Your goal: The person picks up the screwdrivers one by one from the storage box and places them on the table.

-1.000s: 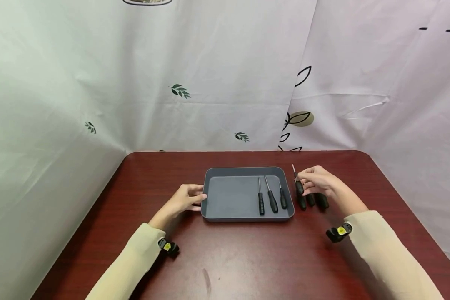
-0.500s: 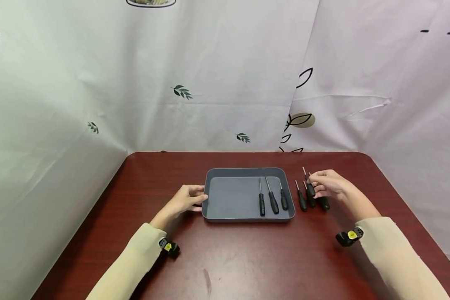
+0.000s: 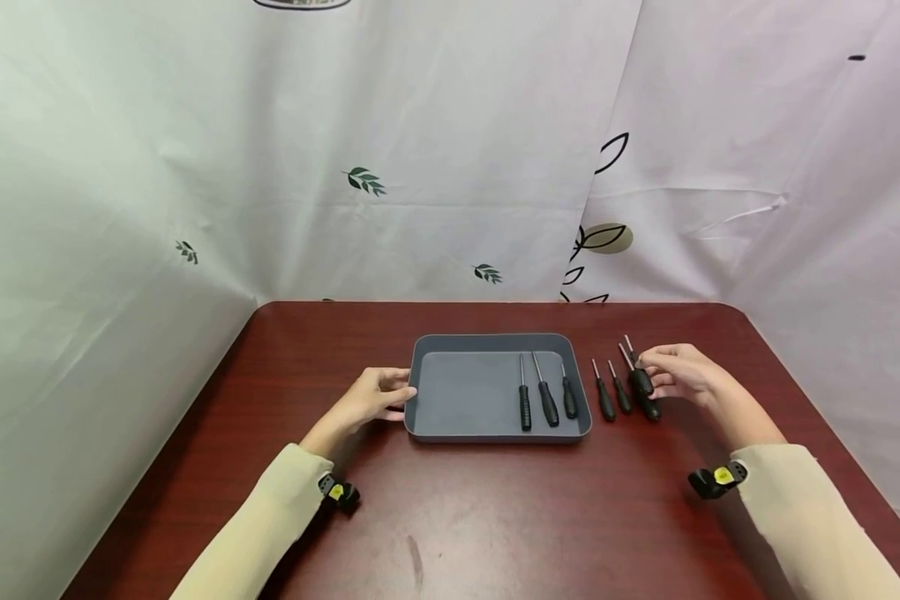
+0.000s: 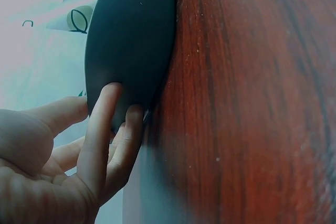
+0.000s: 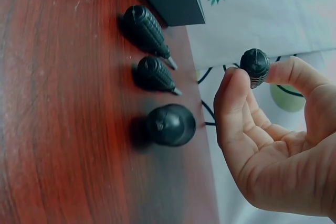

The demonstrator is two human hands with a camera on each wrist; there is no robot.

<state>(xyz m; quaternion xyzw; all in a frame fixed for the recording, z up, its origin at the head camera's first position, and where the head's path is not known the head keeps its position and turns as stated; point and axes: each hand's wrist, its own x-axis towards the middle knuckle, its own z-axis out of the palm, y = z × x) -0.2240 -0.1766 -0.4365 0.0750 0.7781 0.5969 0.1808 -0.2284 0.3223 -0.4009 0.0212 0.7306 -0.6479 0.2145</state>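
A dark grey tray point(image 3: 461, 439) point(image 4: 128, 35) holds three black-handled screwdrivers point(image 3: 525, 408) on its right side. My left hand point(image 3: 367, 397) point(image 4: 79, 156) grips its left end, fingers against the outer wall and one digit at the rim. To the right of the tray, my right hand point(image 3: 682, 371) point(image 5: 283, 145) pinches a screwdriver point(image 3: 641, 382) point(image 5: 255, 64) by its black handle, held above the table with the shaft away from me. Beneath it lies a thick-handled screwdriver point(image 3: 649, 407) point(image 5: 171, 125); two slimmer ones point(image 3: 607, 406) point(image 3: 623, 400) lie beside it, nearer the tray.
The reddish-brown wooden table point(image 3: 465, 517) reaches back to a pale patterned cloth point(image 3: 435, 150), which also hangs at both sides. A black wrist device point(image 3: 340, 492) sits by the left sleeve and another point(image 3: 717, 480) by the right sleeve.
My right hand has moved to the right with the pinched screwdriver, from beside the tray to over the thick-handled one, uncovering the two slimmer ones. My left hand stays on the tray.
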